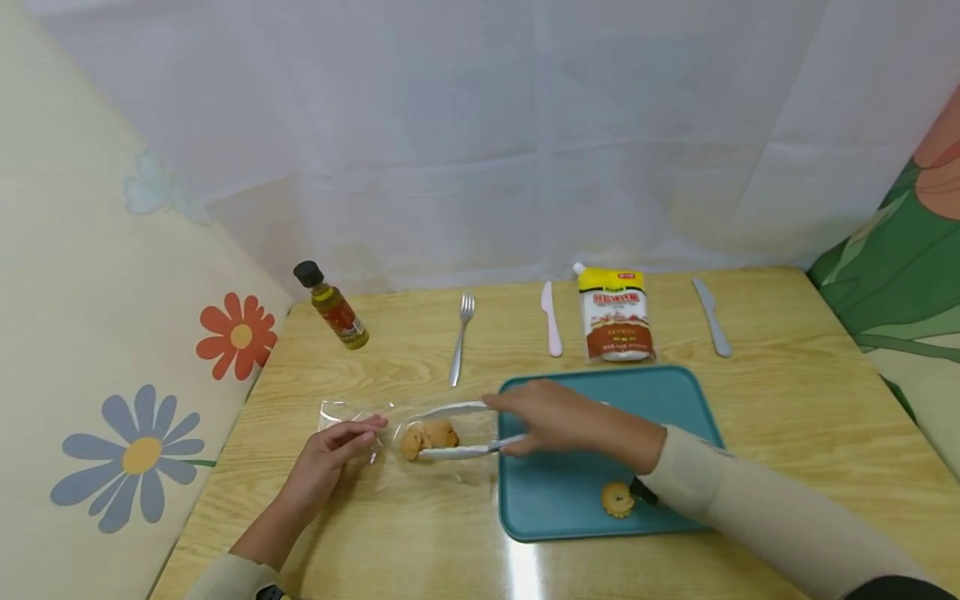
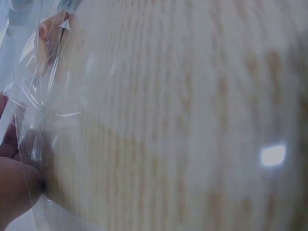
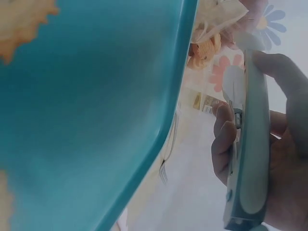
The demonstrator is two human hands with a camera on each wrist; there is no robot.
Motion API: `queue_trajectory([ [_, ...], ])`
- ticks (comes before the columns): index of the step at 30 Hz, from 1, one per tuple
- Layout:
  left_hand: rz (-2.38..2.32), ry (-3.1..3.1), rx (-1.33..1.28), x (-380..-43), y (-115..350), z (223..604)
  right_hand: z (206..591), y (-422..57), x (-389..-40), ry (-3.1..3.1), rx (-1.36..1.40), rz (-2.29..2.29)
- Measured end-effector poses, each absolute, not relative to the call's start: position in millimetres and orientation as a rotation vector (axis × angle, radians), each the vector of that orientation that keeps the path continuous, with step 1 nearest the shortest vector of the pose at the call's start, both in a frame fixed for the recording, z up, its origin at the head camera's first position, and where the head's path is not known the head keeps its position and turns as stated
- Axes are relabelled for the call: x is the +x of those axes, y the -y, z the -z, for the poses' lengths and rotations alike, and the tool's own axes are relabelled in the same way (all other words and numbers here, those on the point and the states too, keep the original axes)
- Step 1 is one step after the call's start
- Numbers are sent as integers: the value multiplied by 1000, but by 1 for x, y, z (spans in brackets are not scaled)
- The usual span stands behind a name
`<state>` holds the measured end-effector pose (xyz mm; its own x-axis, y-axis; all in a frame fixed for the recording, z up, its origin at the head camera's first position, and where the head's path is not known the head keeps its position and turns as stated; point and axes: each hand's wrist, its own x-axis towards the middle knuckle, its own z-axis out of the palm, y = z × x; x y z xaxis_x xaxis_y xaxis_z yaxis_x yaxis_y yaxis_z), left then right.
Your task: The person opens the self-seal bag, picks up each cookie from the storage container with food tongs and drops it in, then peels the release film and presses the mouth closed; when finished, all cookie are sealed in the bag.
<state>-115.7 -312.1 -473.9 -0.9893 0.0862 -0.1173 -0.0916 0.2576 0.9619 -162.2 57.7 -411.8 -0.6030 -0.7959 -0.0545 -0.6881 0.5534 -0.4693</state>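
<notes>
My right hand grips a pair of tongs, whose handle fills the palm in the right wrist view. The white tong arms are spread and reach left into a clear plastic bag lying on the table. Several cookies sit in the bag, between and against the tong tips. At the bag's left end my left hand pinches the plastic film between thumb and fingers. Below the right forearm, a scalloped round cookie lies on the teal tray.
Behind the bag lies a fork. An oil bottle stands at the back left. Along the back are a pink knife, a yellow, white and brown pouch and a grey knife. A white cloth hangs behind the table.
</notes>
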Motion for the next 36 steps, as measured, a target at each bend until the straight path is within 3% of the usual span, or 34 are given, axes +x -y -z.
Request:
queue_trajectory([
  [36, -1822, -2359, -27, -115, 312, 472, 422, -161, -130, -2515, -1052, 751],
])
